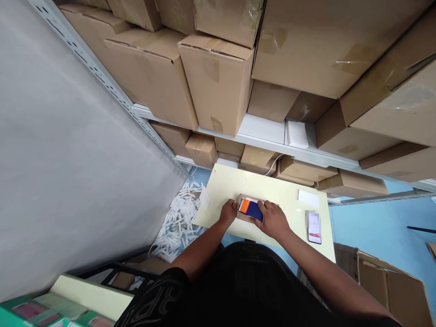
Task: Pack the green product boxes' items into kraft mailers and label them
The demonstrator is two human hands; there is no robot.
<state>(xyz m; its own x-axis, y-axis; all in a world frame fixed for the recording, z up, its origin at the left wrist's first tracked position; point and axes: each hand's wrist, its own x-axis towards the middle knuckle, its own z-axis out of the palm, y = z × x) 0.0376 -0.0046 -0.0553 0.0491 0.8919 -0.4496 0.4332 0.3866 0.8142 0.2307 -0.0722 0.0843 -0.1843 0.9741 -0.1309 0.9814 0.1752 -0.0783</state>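
A small brown cardboard box [244, 218] lies on the pale yellow table near its front edge. My left hand [229, 212] is closed on the box's left end, where something clear and shiny catches the light. Over the top of the box, my right hand [275, 220] grips an orange-and-dark-blue object [254, 209] that looks like a tape dispenser. Its orange part points left, and my right thumb presses on the blue part. The right fingers partly hide the far end of the box.
On the table [275, 188], a white stack [308, 197] and a phone [314, 227] lie to the right. Shelves of cardboard boxes [214, 86] rise behind. White scraps [177, 222] cover the floor at left, beside the wall. A large open carton [391, 281] stands at lower right.
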